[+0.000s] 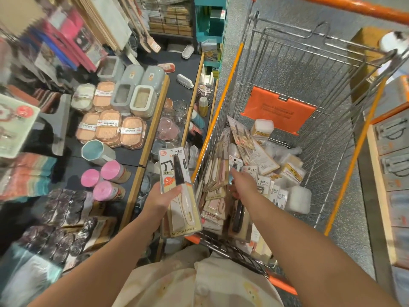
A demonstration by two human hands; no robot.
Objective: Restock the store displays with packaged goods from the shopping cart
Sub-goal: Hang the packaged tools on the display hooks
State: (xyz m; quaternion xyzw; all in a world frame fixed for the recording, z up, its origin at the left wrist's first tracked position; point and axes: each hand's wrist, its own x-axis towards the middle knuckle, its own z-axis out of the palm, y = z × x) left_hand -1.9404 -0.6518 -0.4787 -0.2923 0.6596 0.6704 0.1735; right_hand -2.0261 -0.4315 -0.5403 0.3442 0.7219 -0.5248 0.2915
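Note:
My left hand (160, 199) grips a carded kitchen knife pack (179, 191), black blade and white handle, held upright just left of the shopping cart (223, 100). My right hand (242, 181) reaches down inside the cart among a pile of packaged knives and peelers (215, 189). Its fingers are hidden behind the hand, so I cannot tell whether they hold a pack. More white boxed goods (290, 171) lie deeper in the cart.
Display shelves on the left hold pink soap boxes (108, 129), grey lidded containers (132, 94), pink-lidded jars (108, 180) and dark packs (66, 209). A lower shelf by the cart holds glassware (177, 114). Another display (391, 156) stands at the right; grey floor lies beyond.

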